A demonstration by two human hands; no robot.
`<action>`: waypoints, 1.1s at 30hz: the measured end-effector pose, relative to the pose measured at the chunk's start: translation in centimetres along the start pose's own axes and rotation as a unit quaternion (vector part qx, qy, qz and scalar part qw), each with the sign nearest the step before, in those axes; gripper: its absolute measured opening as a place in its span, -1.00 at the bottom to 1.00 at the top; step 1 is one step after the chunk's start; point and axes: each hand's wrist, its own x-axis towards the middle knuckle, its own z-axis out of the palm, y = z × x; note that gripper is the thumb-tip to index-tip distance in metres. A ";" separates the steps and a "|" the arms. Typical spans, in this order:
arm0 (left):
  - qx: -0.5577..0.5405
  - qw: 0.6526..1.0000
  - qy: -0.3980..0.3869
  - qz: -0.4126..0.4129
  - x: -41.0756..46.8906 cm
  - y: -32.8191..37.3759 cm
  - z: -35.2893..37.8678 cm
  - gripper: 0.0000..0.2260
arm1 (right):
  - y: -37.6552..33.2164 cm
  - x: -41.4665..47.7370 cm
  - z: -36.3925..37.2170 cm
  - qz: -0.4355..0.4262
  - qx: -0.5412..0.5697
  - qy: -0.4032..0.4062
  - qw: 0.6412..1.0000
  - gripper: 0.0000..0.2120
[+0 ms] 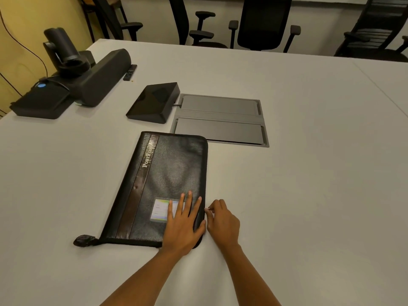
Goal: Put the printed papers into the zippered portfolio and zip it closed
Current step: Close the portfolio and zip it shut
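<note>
Near the front of the desk (309, 173) the portfolio (172, 164) lies closed, its long axis running near to far. My left grip (183, 224) rests flat, fingers spread, on the cover's near right corner. My right grip (223, 221), touching the right edge, pinches what I take to be the zipper pull (208, 209). The zipper track runs away from it toward the far end. No papers show.

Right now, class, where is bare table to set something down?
Widest: white table right of the black leather portfolio and right hand, nearer than the grey cable hatch. Also left of it, before the black camera bar. Crowded: between portfolio and black wedge console.
</note>
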 end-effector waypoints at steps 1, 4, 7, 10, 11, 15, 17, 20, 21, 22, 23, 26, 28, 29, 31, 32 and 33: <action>0.003 1.000 0.002 0.000 0.1 0.0 0.1 -0.42 | -0.1 0.8 0.0 0.004 -0.002 -0.002 1.000 -0.73; 0.007 1.000 0.008 0.001 0.1 0.0 0.5 -0.41 | -0.2 3.3 0.0 0.018 0.004 -0.003 1.000 -0.74; -0.002 1.000 0.009 -0.005 0.1 -0.1 0.7 -0.41 | -0.8 5.5 -0.1 0.044 0.032 0.000 0.999 -0.79; -0.017 1.000 0.004 -0.009 0.2 0.0 0.7 -0.41 | -0.6 6.5 -0.1 0.045 0.042 -0.012 0.998 -0.79; -0.021 1.000 0.003 -0.010 0.4 0.1 0.5 -0.41 | -0.3 6.6 -0.1 0.037 0.040 -0.017 0.998 -0.78; -0.059 0.998 0.034 -0.005 2.0 0.2 0.1 -0.48 | 0.6 7.0 -0.3 -0.001 0.031 -0.029 0.999 -0.76; -0.070 0.997 0.039 -0.008 3.6 -0.1 0.1 -0.51 | 0.6 6.9 -0.2 -0.009 0.027 -0.031 0.999 -0.75; -0.100 0.994 0.023 -0.034 7.2 -0.7 0.1 -0.51 | 0.7 6.6 0.1 -0.011 0.028 -0.031 0.999 -0.75; -0.108 0.993 0.015 -0.047 8.6 -0.8 0.0 -0.49 | 0.8 6.5 0.2 -0.011 0.033 -0.028 0.999 -0.76; -0.110 0.992 0.004 -0.058 9.9 -0.9 -0.3 -0.46 | 0.8 6.4 0.3 -0.012 0.038 -0.024 0.999 -0.76; -0.106 0.992 -0.010 -0.068 11.1 -0.8 -0.5 -0.43 | 0.8 6.3 0.4 -0.012 0.039 -0.022 0.999 -0.77; -0.088 0.991 -0.042 -0.092 13.5 -0.4 -0.9 -0.33 | 0.8 6.4 0.6 -0.012 0.029 -0.025 0.999 -0.78; -0.072 0.992 -0.041 -0.095 14.0 -0.2 -0.7 -0.33 | 0.7 6.7 0.8 -0.003 0.016 -0.025 1.000 -0.78; -0.060 0.993 -0.032 -0.092 14.0 -0.2 -0.6 -0.34 | 0.7 6.9 0.9 0.008 0.014 -0.020 1.000 -0.78; -0.034 0.996 -0.013 -0.084 13.9 -0.2 -0.4 -0.37 | 0.4 7.4 1.1 0.038 0.026 0.000 0.999 -0.80; -0.026 0.996 -0.006 -0.080 13.9 -0.2 -0.3 -0.37 | 0.2 7.9 1.1 0.057 0.040 0.012 0.998 -0.82; -0.023 0.997 0.001 -0.078 13.9 -0.2 -0.3 -0.38 | 0.1 8.5 1.2 0.077 0.054 0.024 0.995 -0.82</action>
